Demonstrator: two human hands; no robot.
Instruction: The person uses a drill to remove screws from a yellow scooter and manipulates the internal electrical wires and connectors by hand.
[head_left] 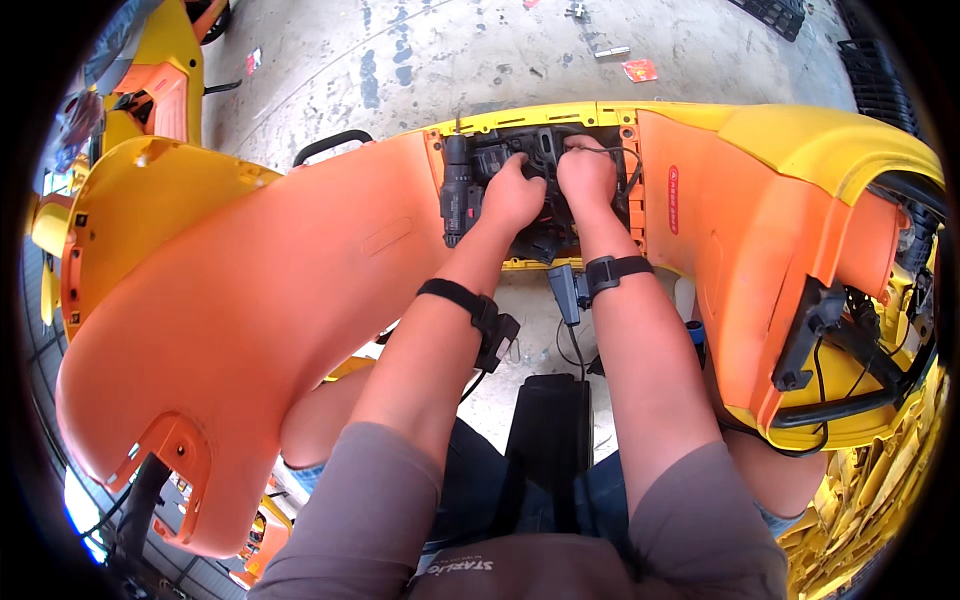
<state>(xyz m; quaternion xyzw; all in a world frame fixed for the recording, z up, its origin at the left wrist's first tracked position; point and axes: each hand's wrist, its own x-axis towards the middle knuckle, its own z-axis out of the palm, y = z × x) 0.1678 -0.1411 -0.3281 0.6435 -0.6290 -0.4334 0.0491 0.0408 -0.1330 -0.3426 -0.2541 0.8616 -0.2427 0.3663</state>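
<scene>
Both of my hands are inside an open compartment in the middle of an orange and yellow scooter body (330, 250). My left hand (515, 195) has its fingers curled down among black parts (490, 160); what they grip is hidden. Beside it my right hand (587, 175) is closed, its fingers bent under, close to a thin black cable (632, 170). I cannot make out what it holds. A black power drill (459, 190) lies at the compartment's left end, near my left hand, with its bit pointing away from me.
A black strap with a small device (497, 340) circles my left forearm; another grey device (568, 292) hangs by my right. Yellow body panels (870, 510) are piled at the lower right. Black crates (878, 80) stand at the far right. A red packet (640, 70) lies on the concrete floor.
</scene>
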